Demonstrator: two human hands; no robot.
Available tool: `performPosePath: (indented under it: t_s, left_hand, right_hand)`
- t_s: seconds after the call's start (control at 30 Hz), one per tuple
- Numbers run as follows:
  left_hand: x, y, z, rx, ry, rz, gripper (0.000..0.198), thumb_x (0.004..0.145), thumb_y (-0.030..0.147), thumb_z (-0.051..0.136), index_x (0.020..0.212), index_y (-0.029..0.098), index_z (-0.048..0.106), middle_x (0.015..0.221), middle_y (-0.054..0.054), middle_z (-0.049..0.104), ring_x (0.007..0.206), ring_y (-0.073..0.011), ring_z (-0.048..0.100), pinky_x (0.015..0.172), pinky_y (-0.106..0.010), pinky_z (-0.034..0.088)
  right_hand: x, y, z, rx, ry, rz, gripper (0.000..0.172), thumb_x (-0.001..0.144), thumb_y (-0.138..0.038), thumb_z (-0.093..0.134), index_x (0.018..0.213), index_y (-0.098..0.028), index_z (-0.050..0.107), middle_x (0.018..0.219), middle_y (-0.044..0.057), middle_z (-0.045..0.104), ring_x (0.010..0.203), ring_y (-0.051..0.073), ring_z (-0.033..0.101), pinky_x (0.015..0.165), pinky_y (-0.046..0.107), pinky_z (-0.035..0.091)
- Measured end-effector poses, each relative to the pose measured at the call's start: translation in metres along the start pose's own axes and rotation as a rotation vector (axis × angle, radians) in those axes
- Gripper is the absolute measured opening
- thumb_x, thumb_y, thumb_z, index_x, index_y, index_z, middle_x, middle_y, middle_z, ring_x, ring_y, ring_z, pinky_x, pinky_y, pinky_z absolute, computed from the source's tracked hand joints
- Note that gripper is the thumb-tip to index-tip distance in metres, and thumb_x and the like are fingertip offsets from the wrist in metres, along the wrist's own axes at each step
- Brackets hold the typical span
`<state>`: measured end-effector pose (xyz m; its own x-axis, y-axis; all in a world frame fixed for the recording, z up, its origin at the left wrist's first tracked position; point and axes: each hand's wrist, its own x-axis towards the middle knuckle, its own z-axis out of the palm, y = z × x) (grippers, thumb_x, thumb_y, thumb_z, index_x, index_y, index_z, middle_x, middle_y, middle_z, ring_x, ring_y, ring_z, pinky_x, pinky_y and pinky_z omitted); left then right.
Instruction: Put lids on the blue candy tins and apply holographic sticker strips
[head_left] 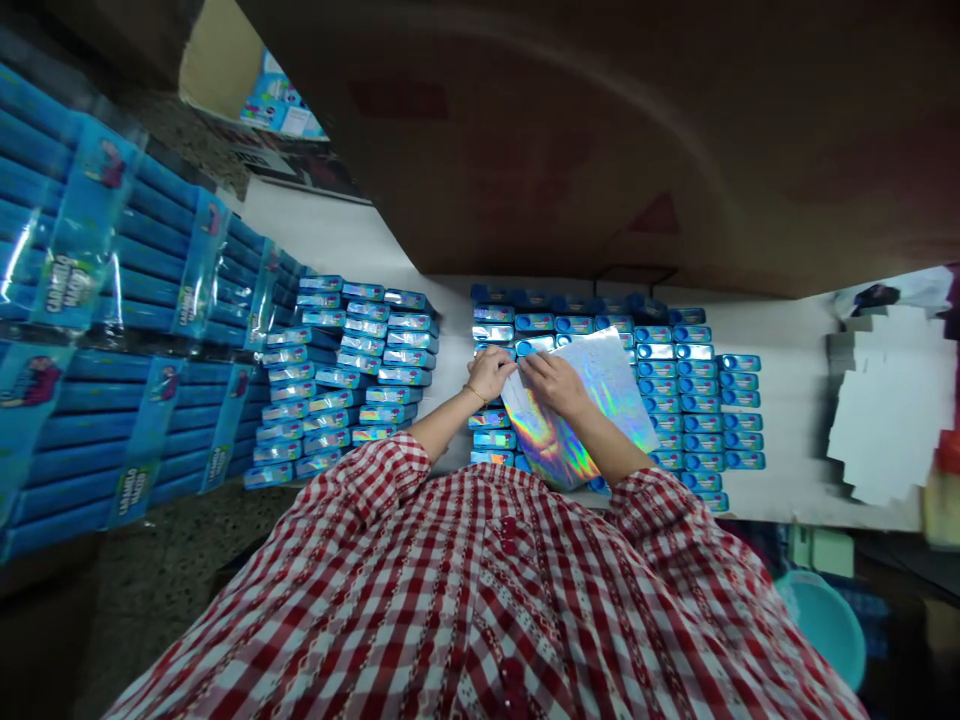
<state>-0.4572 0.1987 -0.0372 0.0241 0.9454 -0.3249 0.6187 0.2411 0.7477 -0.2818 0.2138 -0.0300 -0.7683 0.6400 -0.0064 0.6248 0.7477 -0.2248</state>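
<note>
A shiny holographic sheet (600, 385) lies slanted over rows of small blue boxes (660, 387) on the white table. My left hand (491, 373) is closed at the sheet's upper left corner, fingertips pinched together. Just right of it, my right hand (553, 382) rests over the sheet's upper left part with fingers bent and closed at its edge. The two hands nearly touch. Blue boxes show behind and beneath the sheet, some partly hidden by it and by my hands.
Stacked blue boxes (322, 400) stand left of my hands, beside large plastic-wrapped blue packs (150, 250). A big brown carton (600, 150) overhangs the table's far side. White sheets (885, 400) lie at the right, near a turquoise basin (821, 625).
</note>
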Motion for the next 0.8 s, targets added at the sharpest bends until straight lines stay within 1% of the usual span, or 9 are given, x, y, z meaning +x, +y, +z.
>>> performPosePath:
  t_s: [0.1,0.2,0.33,0.4,0.43,0.53,0.6,0.7,0.8]
  left_hand:
    - [0.000,-0.002,0.000,-0.007,0.016,-0.020,0.016,0.081,0.028,0.055,0.076,0.020,0.068,0.103,-0.005,0.063,0.103,-0.0234,0.051,0.088,-0.039,0.038]
    - [0.000,-0.003,-0.001,0.035,0.050,-0.030,0.016,0.082,0.028,0.055,0.075,0.021,0.068,0.103,-0.006,0.063,0.104,-0.0246,0.050,0.086,-0.039,0.037]
    - [-0.002,-0.005,-0.004,0.111,0.113,0.014,0.013,0.081,0.028,0.058,0.074,0.021,0.067,0.106,-0.007,0.062,0.108,-0.0266,0.047,0.089,-0.041,0.036]
    - [-0.002,-0.005,-0.007,0.012,0.167,0.033,0.014,0.081,0.028,0.058,0.075,0.021,0.068,0.109,-0.007,0.062,0.110,-0.0257,0.048,0.092,-0.041,0.035]
    - [-0.002,-0.004,-0.009,-0.100,0.187,0.034,0.017,0.083,0.030,0.056,0.078,0.021,0.068,0.108,-0.007,0.063,0.109,-0.0243,0.049,0.093,-0.039,0.036]
    - [-0.001,0.000,-0.015,-0.580,0.175,-0.057,0.034,0.089,0.040,0.043,0.089,0.018,0.068,0.097,-0.008,0.067,0.095,-0.0190,0.058,0.086,-0.034,0.043]
    - [0.001,0.002,-0.019,-0.832,0.139,-0.147,0.035,0.085,0.045,0.050,0.094,0.015,0.067,0.088,-0.007,0.069,0.082,-0.0165,0.061,0.078,-0.031,0.046]
    - [0.009,-0.001,-0.027,-0.982,0.155,-0.184,0.032,0.067,0.033,0.072,0.092,0.014,0.065,0.078,-0.003,0.068,0.073,-0.0131,0.061,0.075,-0.027,0.046]
    - [0.026,-0.012,-0.039,-0.979,0.231,-0.189,0.029,0.063,0.020,0.071,0.090,0.014,0.063,0.069,0.001,0.064,0.066,-0.0097,0.058,0.073,-0.024,0.046]
  right_hand:
    - [-0.008,-0.004,0.004,0.068,0.061,-0.018,0.028,0.091,-0.016,0.042,0.111,-0.016,0.062,0.116,0.014,0.061,0.105,0.021,0.051,0.086,0.037,0.044]
    - [-0.015,-0.017,-0.015,0.161,0.124,0.057,0.024,0.091,-0.019,0.043,0.097,-0.017,0.066,0.106,0.012,0.063,0.096,0.020,0.055,0.082,0.036,0.046]
    - [-0.011,-0.030,-0.057,0.458,0.264,0.280,0.018,0.086,-0.026,0.050,0.080,-0.019,0.067,0.090,0.007,0.063,0.087,0.018,0.057,0.076,0.032,0.047]
    - [-0.001,-0.029,-0.068,0.675,0.339,0.436,0.016,0.081,-0.029,0.055,0.073,-0.020,0.066,0.080,0.004,0.062,0.079,0.016,0.056,0.069,0.029,0.046]
    - [0.005,-0.026,-0.070,0.788,0.372,0.521,0.016,0.078,-0.031,0.057,0.069,-0.020,0.065,0.075,0.003,0.061,0.073,0.015,0.056,0.065,0.028,0.045]
    - [0.026,-0.018,-0.062,1.094,0.453,0.774,0.019,0.068,-0.037,0.064,0.066,-0.018,0.066,0.064,-0.001,0.059,0.061,0.012,0.051,0.057,0.025,0.040]
    - [0.039,-0.016,-0.051,1.234,0.477,0.899,0.022,0.062,-0.039,0.067,0.066,-0.017,0.067,0.060,-0.002,0.058,0.056,0.010,0.048,0.052,0.023,0.036]
    - [0.056,-0.017,-0.034,1.328,0.509,1.006,0.026,0.057,-0.040,0.070,0.068,-0.016,0.069,0.057,-0.002,0.059,0.054,0.010,0.047,0.050,0.022,0.033]
    - [0.076,-0.017,-0.015,1.315,0.590,1.016,0.027,0.058,-0.040,0.069,0.070,-0.016,0.070,0.065,-0.001,0.065,0.062,0.012,0.055,0.059,0.024,0.041]
